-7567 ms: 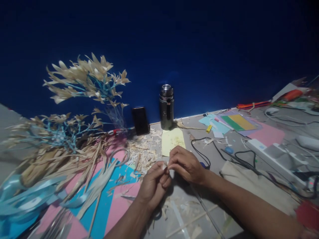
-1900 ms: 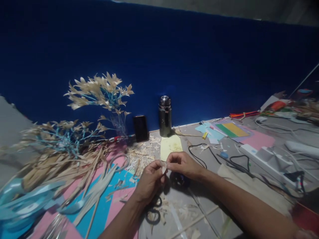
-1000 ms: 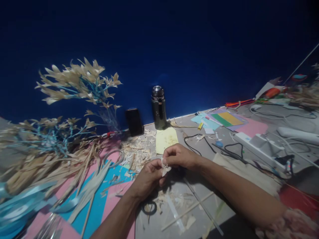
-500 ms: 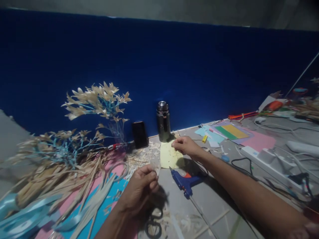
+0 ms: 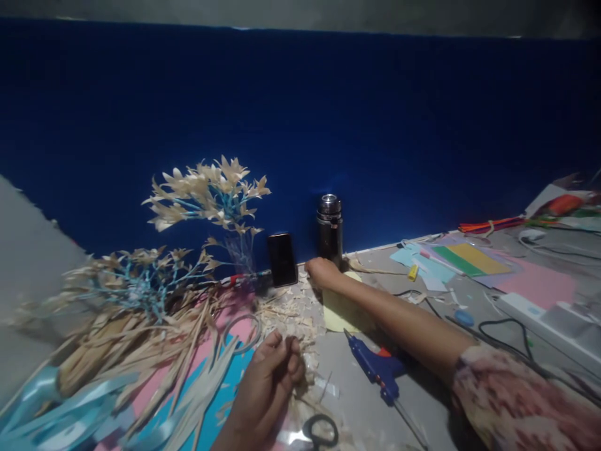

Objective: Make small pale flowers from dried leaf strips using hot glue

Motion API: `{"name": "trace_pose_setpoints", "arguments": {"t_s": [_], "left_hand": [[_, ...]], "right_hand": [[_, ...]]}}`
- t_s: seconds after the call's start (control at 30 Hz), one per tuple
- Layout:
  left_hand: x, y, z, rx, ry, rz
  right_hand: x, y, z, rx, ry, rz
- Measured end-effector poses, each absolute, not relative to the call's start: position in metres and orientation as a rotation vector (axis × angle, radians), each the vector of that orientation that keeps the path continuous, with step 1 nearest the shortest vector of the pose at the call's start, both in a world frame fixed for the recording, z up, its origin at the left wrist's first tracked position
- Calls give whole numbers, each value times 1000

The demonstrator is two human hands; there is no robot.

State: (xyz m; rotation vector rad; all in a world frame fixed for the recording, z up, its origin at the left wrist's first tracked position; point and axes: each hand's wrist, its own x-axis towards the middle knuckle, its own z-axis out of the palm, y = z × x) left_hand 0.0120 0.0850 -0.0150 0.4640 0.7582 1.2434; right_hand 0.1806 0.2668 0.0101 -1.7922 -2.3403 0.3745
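My left hand (image 5: 272, 382) is over the front of the table with its fingers curled in. Whatever they may hold is too small or hidden to make out. Reaching across to the back, my right hand (image 5: 323, 273) points its closed fingertips down at the pale shavings (image 5: 300, 313), between the black phone (image 5: 282, 260) and the dark metal flask (image 5: 330, 232). Under my right forearm lies a yellow sheet of paper (image 5: 337, 311). A blue glue gun (image 5: 373, 363) rests just in front of it. Dark-handled scissors (image 5: 320, 430) lie right of my left wrist.
Pale dried-leaf flowers (image 5: 211, 191) on blue stems stand at the left, above a pile of dried strips (image 5: 117, 338) and light-blue ribbon (image 5: 70, 407). To the right are coloured sheets (image 5: 474, 257), a white power strip (image 5: 549, 329) and cables. A blue wall (image 5: 300, 113) closes off the back.
My right hand has moved left, from above the yellow paper to the shavings beside the phone. My left hand stays curled at the front. The view has shifted left.
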Motion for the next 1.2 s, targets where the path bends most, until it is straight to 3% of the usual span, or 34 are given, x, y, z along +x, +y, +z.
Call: {"name": "trace_pose_setpoints", "arguments": {"t_s": [0.47, 0.67, 0.87, 1.0, 1.2], "left_hand": [[6, 92, -23, 430, 753, 1262], [6, 91, -24, 427, 721, 1257], [11, 81, -15, 314, 699, 1228], [21, 67, -9, 316, 672, 1105], [37, 53, -11, 417, 587, 964]], "right_hand": [[160, 284, 1, -1847, -2319, 351], [179, 256, 25, -1590, -2219, 382], [204, 164, 48, -1148, -2098, 554], [216, 108, 41, -801, -2053, 329], [233, 84, 0, -639, -2155, 69]]}}
